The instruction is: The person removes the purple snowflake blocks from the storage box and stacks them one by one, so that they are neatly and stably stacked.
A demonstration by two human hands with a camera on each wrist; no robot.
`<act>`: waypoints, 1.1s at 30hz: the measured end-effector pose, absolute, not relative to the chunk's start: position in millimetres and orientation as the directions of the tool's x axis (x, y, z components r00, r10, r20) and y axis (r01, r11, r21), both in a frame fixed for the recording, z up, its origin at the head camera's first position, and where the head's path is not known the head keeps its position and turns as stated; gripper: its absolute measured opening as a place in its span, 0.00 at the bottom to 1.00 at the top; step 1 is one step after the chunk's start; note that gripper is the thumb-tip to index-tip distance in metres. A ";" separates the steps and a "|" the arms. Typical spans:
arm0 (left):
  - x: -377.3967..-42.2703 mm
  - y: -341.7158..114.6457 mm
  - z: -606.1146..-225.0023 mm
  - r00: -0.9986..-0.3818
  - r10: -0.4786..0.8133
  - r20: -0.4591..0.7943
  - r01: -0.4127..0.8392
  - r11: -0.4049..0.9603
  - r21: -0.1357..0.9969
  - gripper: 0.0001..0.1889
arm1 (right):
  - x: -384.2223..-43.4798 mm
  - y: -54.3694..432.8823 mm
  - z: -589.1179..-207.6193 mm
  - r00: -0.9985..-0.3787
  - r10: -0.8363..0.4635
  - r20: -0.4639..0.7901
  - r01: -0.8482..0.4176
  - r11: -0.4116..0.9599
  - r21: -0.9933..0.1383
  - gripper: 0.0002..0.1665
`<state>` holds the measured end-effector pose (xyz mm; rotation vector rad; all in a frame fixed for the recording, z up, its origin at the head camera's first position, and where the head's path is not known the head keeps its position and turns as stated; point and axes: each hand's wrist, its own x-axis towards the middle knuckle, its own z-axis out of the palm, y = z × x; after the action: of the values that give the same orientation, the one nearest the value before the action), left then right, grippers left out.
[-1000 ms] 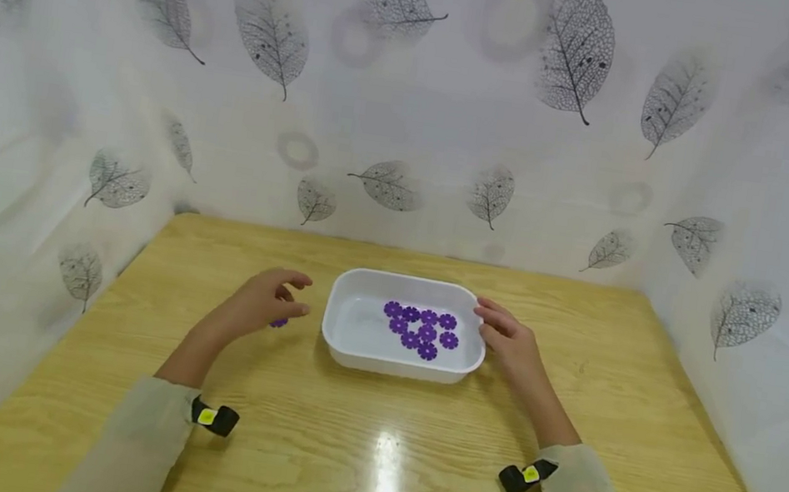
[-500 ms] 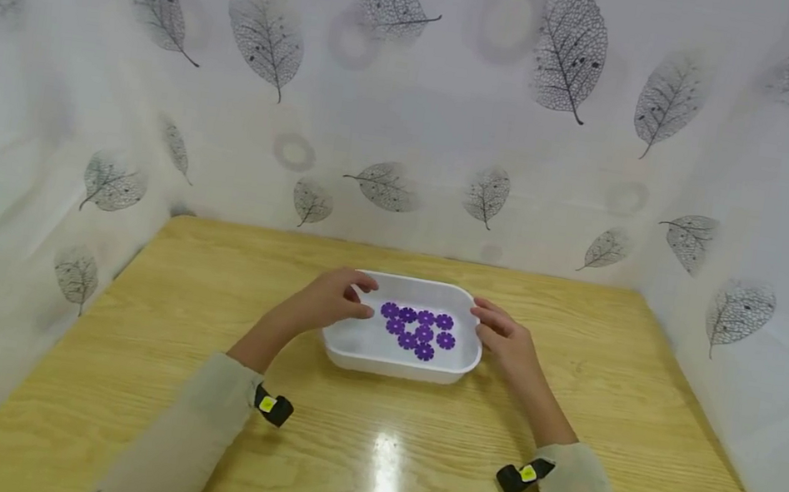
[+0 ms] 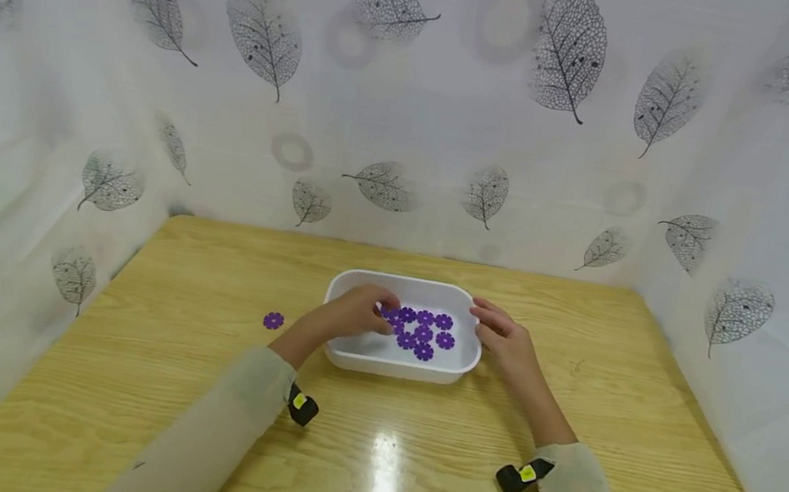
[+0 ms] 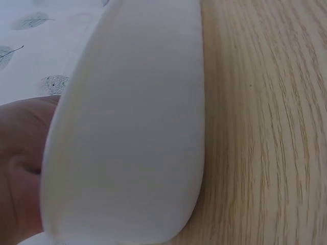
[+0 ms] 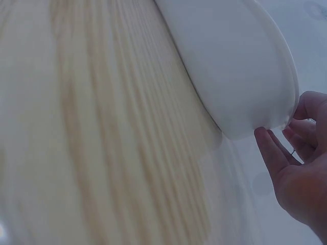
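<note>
A white rectangular plastic tray (image 3: 356, 356) with rounded corners sits mid-table. Several purple flower-shaped plastic discs (image 3: 425, 334) lie flat in its middle and right part. Over the left side of the tray, my left hand (image 3: 353, 312) reaches in, thumb and fingers apart at the leftmost discs; whether they touch one is hard to tell. Its fingertips are hidden behind the tray wall (image 4: 127, 122) in the left wrist view. My right hand (image 3: 510, 348) holds the tray's right end, with bent fingers at the rim and the thumb (image 5: 263, 135) against the outer wall.
A single purple disc (image 3: 274, 321) lies on the wooden table (image 3: 454, 465), left of the tray. White cloth (image 3: 411, 131) with grey leaf prints hangs behind and at both sides. Each wrist wears a black camera strap.
My left hand has moved right, from beside the loose disc on the table, over the tray's left rim and down to the discs inside. The loose disc is uncovered. My right hand stays put.
</note>
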<state>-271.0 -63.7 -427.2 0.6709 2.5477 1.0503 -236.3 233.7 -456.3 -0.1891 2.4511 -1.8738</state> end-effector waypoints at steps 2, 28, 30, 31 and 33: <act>-271.7 -59.9 -428.4 -0.846 0.521 -0.116 0.294 0.637 0.712 0.23 | -236.2 233.3 -455.9 -0.991 -0.128 0.037 -0.070 0.261 -0.963 0.22; -279.5 -49.1 -448.5 -0.855 0.499 -0.137 0.320 0.718 0.618 0.18 | -234.6 233.9 -455.2 -0.992 -0.124 0.032 -0.069 0.304 -0.950 0.22; -279.8 -49.3 -449.2 -0.854 0.503 -0.135 0.324 0.715 0.620 0.17 | -234.5 233.7 -454.9 -0.992 -0.125 0.027 -0.064 0.303 -0.951 0.22; -280.0 -49.3 -449.4 -0.853 0.506 -0.132 0.326 0.712 0.622 0.16 | -234.6 233.5 -454.8 -0.993 -0.120 0.024 -0.059 0.299 -0.952 0.22; -280.6 -49.3 -450.0 -0.851 0.510 -0.126 0.331 0.706 0.625 0.16 | -234.9 233.3 -455.2 -0.992 -0.122 0.024 -0.060 0.300 -0.952 0.22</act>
<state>-280.6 -49.3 -450.0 0.6644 2.6257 0.8804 -234.9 233.3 -455.2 -0.1750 2.4894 -1.8199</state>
